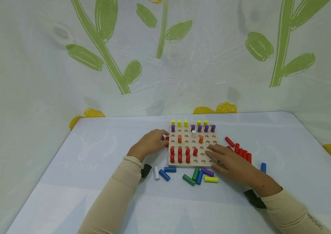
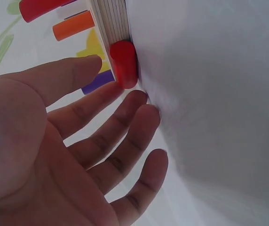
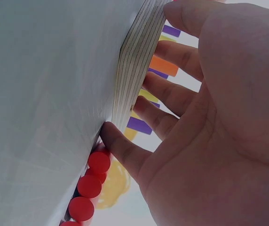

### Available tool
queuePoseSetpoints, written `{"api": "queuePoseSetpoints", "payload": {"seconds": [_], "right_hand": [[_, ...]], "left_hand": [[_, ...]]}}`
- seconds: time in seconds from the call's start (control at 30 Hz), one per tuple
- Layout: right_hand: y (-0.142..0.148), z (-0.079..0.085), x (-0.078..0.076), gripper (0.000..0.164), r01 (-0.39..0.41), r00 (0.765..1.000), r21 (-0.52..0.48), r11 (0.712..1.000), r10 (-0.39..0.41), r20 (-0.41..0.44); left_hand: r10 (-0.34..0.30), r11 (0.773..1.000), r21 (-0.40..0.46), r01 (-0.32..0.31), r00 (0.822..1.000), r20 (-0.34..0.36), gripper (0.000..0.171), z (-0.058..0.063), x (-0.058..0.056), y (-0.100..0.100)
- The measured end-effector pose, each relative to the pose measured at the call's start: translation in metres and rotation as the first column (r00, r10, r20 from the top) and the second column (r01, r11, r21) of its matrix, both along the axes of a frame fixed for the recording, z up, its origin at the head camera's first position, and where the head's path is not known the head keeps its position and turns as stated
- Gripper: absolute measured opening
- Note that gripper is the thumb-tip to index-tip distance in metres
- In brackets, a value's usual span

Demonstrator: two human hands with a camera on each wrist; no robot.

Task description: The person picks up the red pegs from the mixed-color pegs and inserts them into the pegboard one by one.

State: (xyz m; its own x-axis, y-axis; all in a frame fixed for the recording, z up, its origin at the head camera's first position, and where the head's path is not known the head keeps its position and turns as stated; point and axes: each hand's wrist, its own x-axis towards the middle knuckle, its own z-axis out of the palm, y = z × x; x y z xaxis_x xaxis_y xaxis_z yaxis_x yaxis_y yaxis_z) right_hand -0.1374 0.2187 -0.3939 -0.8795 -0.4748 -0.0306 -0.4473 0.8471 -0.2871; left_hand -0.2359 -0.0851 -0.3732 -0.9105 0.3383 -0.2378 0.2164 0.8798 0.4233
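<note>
A wooden pegboard (image 1: 191, 165) lies flat on the table with red, orange, purple, yellow and white pegs upright in it. At its left edge is my left hand (image 1: 150, 143), fingers apart and loosely bent. A red peg (image 2: 124, 65) stands against the board's side, with the index fingertip right at it and the thumb apart from it. My right hand (image 1: 238, 164) spreads over the board's right edge, fingertips on its top. In the right wrist view the little finger (image 3: 125, 148) reaches down beside the layered board edge (image 3: 139, 61), close to loose red pegs (image 3: 90, 186).
In front of the board lie loose blue pegs (image 1: 170, 169), a white peg (image 1: 156, 173), green pegs (image 1: 189, 180), a purple peg (image 1: 207, 172) and a yellow peg (image 1: 211, 179). More red pegs (image 1: 229, 141) and a blue peg (image 1: 263, 167) lie right. A leaf-patterned curtain (image 1: 197, 81) hangs behind.
</note>
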Motion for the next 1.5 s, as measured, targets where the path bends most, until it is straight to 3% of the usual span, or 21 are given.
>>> {"api": "queuePoseSetpoints", "payload": {"seconds": [0.5,0.7,1.07,1.5], "right_hand": [[-0.001,0.002,0.0,0.058,-0.004,1.0,-0.005,1.0,0.004,0.003],[0.0,0.0,0.0,0.058,-0.004,1.0,-0.004,1.0,0.004,-0.001],[0.0,0.0,-0.001,0.058,-0.007,1.0,-0.008,1.0,0.007,-0.003],[0.0,-0.001,-0.001,0.058,-0.004,1.0,-0.004,1.0,0.004,-0.001]], "left_hand": [[-0.016,1.0,0.008,0.016,1.0,0.009,0.041,-0.005,-0.005,-0.002],[-0.02,1.0,0.012,0.02,1.0,0.002,0.04,-0.001,-0.003,-0.003],[0.014,0.999,0.049,-0.014,1.0,0.011,0.038,0.002,0.0,-0.003],[0.043,0.998,0.035,-0.043,0.999,0.007,0.035,0.005,0.0,-0.001]]}}
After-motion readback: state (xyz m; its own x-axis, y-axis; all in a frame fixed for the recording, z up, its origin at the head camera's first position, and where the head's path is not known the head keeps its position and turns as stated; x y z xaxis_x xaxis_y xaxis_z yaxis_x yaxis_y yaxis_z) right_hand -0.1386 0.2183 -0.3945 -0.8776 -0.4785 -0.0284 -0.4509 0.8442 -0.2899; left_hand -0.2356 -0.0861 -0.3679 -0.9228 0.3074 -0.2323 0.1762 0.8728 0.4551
